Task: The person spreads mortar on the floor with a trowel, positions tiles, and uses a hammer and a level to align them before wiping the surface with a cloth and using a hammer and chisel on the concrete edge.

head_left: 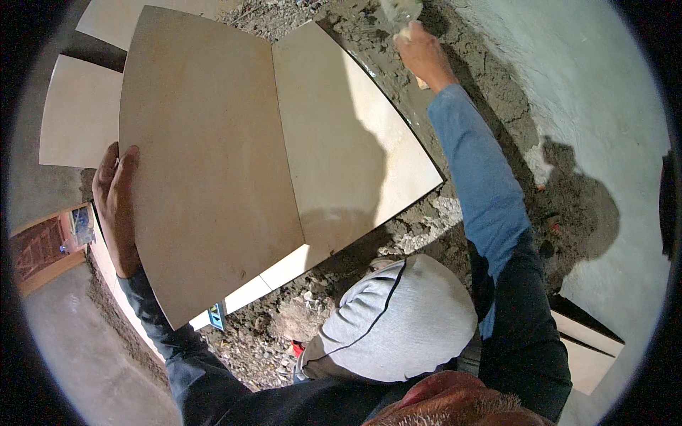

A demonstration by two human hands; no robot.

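My left hand (117, 202) grips the left edge of a large beige tile (199, 163), held over the work. Beside it another beige tile (337, 142) lies at the edge of grey mortar (497, 113), partly in shadow. My right hand (419, 53) is closed on the wooden handle of a trowel (398, 11) above the mortar at the top; its blade is blurred.
A co-worker in a grey head covering (398, 316) is close below the tiles. More pale tiles (74, 110) lie at left and at lower right (586, 351). A blue tool (217, 317), rubble (241, 355), a wooden-framed opening (50, 241) and a white wall (597, 92) surround the work.
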